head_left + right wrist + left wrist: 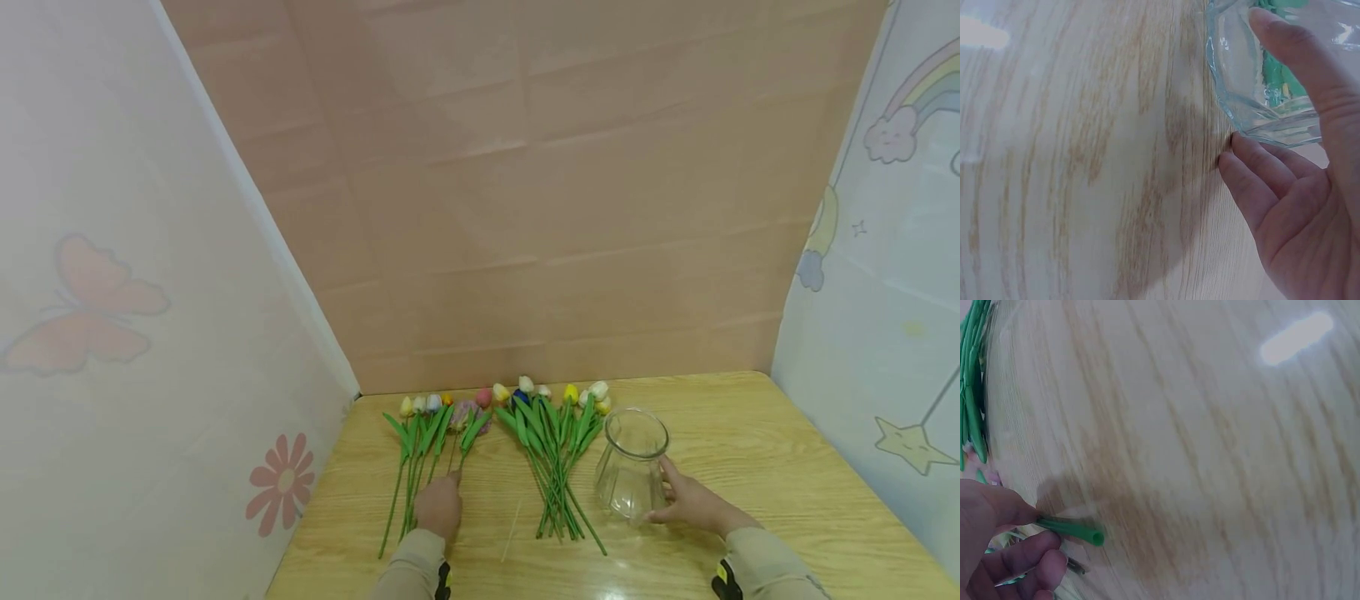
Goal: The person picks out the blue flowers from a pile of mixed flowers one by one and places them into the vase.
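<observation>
On the wooden bench (pixel 750 467), the left hand (pixel 438 507) pinches one green stem (pixel 1071 529) at the near end of the left tulip bunch (pixel 431 433), its long axis running away from the person. The right hand (pixel 693 502) rests relaxed fingers (pixel 1260 187) against the glass vase (pixel 632 467), standing to the stem's right.

No text, label, brand, number or sign can be read in any of the 3 views. The side panels carry only drawn pictures, with no lettering on them.
</observation>
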{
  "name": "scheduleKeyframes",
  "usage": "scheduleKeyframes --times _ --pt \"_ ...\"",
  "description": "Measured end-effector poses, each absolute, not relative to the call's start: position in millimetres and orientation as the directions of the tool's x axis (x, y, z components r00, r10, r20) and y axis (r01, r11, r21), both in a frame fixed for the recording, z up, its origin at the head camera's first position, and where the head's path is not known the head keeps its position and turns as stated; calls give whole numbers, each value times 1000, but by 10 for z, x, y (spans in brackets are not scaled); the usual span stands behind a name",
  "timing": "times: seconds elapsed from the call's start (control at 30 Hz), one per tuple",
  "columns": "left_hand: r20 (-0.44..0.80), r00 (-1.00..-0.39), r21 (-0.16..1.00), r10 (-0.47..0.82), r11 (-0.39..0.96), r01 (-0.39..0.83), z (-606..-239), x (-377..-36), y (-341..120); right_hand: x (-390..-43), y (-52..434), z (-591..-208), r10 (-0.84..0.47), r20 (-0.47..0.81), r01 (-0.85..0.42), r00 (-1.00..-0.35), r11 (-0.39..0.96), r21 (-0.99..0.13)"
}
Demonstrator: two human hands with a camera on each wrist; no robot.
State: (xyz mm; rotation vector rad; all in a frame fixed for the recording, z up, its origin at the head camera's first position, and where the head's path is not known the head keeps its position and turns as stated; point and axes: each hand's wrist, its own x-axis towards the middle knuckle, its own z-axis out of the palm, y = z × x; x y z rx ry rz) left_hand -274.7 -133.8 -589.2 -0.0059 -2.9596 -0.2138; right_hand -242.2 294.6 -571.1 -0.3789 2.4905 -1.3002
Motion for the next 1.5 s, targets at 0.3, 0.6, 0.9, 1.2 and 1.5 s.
scheduleKeyframes --times 0.3,0.6,0.9,1.2,1.5 --pt "172 -985 113 15 993 35 -5817 -2751 -1314 -2425 2949 -5725 -361 -148 -86 -921 557 -826" --pt "271 -958 129 98 982 137 -5708 -2828 -1095 -2415 2957 -5736 -362 -144 -87 -921 552 -829" --pt "387 -899 121 203 956 268 -5381 -2738 -616 -2421 2952 -5733 -355 -144 -87 -924 562 -822" --pt "479 -839 214 259 892 398 -5538 -2660 -185 -2401 2929 -5690 -340 -158 -61 -927 553 -831" --pt "310 -921 296 236 896 329 -5726 -2581 118 -2411 2938 -5706 -348 -143 -77 -927 547 -834"
